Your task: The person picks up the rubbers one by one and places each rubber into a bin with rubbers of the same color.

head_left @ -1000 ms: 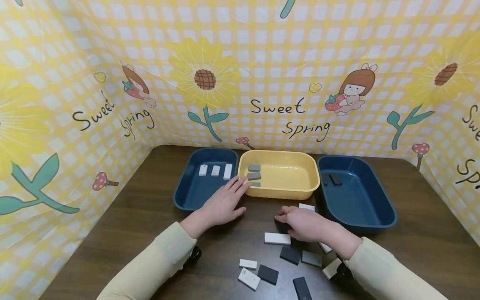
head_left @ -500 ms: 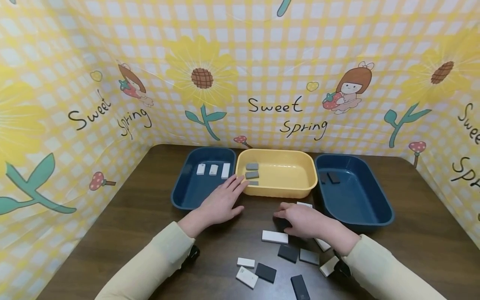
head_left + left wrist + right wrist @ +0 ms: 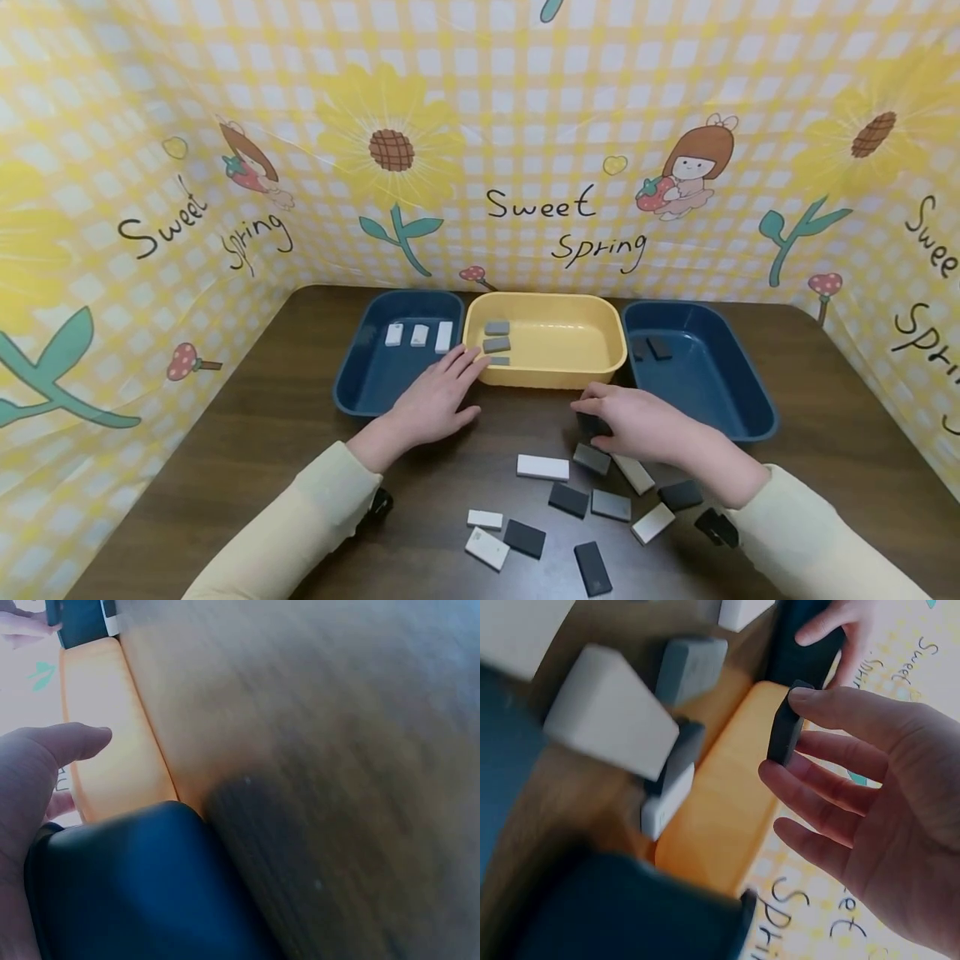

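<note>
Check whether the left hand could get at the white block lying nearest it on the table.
Probably yes: the left hand lies open and holds nothing, and only bare table lies between it and the white block.

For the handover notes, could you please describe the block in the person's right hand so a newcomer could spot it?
Start at the yellow tray between two blue ones. Just in front of it, the right hand pinches a dark block. It alone is held; the other loose blocks lie flat on the table.
</note>
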Motion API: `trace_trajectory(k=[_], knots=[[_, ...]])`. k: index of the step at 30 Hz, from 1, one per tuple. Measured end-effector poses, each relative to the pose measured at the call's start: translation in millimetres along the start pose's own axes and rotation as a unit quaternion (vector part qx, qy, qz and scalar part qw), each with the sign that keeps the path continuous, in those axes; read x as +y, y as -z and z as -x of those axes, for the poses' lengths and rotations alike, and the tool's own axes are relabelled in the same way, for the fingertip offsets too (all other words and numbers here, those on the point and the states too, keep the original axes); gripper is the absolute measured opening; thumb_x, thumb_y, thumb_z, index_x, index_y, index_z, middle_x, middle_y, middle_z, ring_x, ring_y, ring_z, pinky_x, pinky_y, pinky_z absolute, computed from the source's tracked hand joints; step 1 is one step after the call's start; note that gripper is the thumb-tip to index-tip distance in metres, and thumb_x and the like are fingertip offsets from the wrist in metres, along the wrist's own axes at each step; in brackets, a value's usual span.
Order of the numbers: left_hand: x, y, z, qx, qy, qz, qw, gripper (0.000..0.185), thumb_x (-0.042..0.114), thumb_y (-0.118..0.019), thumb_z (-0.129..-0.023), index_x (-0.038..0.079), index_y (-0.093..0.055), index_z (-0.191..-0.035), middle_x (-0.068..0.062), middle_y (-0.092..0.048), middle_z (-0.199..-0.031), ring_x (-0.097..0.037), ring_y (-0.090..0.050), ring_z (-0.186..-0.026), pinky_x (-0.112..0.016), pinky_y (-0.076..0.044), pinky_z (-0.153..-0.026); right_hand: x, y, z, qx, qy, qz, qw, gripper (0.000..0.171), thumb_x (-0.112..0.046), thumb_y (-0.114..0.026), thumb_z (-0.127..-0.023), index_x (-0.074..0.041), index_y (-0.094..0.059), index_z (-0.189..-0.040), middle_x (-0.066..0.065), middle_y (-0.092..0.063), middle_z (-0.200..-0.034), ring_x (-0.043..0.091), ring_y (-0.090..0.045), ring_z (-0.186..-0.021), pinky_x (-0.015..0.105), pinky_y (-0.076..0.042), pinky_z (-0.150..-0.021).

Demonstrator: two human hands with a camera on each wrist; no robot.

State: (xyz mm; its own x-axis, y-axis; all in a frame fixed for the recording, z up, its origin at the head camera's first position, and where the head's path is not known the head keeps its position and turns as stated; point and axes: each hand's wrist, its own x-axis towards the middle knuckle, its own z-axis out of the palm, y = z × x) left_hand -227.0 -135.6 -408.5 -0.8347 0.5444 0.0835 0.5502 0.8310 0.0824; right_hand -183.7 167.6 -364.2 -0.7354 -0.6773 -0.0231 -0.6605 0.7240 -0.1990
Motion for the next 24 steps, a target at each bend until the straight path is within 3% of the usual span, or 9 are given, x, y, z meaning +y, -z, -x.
trace_trajectory(k=[8,15,18,24], knots=[[-0.5,2.7,-0.1,-0.005,0.002,-0.003,1.0000,0.074,0.037,-0.067,-0.091,0.014,-0.033,-0.152,-0.007,-0.029,-0.156,-0.027,-0.019,-0.144,-0.050,-0.029,-0.109,15,13,19,0.021,0.001,0.005,1.000,0.044,-0.012,-0.081,-0.078,-0.002,-0.067,-0.119,0.002,-0.059,-0.103,0.011,-0.057,-0.079,0.027,-0.051,-0.067],[3.9,4.8,-0.9,-0.009,0.000,-0.025,0.9996,0.072,0.039,-0.066,-0.091,0.013,-0.035,-0.150,-0.009,-0.032,-0.154,-0.029,-0.023,-0.142,-0.056,-0.023,-0.109,34,29,35,0.045,-0.035,-0.003,0.998,0.047,-0.012,-0.082,-0.077,-0.002,-0.066,-0.120,0.005,-0.061,-0.106,0.013,-0.058,-0.080,0.028,-0.052,-0.066],[10.9,7.1,-7.2,-0.010,-0.019,-0.036,0.9991,0.070,0.039,-0.065,-0.092,0.012,-0.036,-0.149,-0.010,-0.032,-0.154,-0.029,-0.025,-0.142,-0.057,-0.019,-0.110,45,38,38,0.052,-0.058,-0.009,0.997,0.047,-0.012,-0.081,-0.077,-0.001,-0.066,-0.120,0.009,-0.061,-0.107,0.016,-0.058,-0.080,0.031,-0.053,-0.066],[34.8,14.9,-33.2,-0.012,-0.090,-0.045,0.9948,0.069,0.037,-0.064,-0.093,0.009,-0.035,-0.149,-0.013,-0.029,-0.155,-0.028,-0.026,-0.142,-0.053,-0.025,-0.109,72,48,37,0.047,-0.096,-0.015,0.994,0.044,-0.008,-0.080,-0.077,0.003,-0.066,-0.117,0.011,-0.062,-0.102,0.021,-0.057,-0.081,0.037,-0.053,-0.069]])
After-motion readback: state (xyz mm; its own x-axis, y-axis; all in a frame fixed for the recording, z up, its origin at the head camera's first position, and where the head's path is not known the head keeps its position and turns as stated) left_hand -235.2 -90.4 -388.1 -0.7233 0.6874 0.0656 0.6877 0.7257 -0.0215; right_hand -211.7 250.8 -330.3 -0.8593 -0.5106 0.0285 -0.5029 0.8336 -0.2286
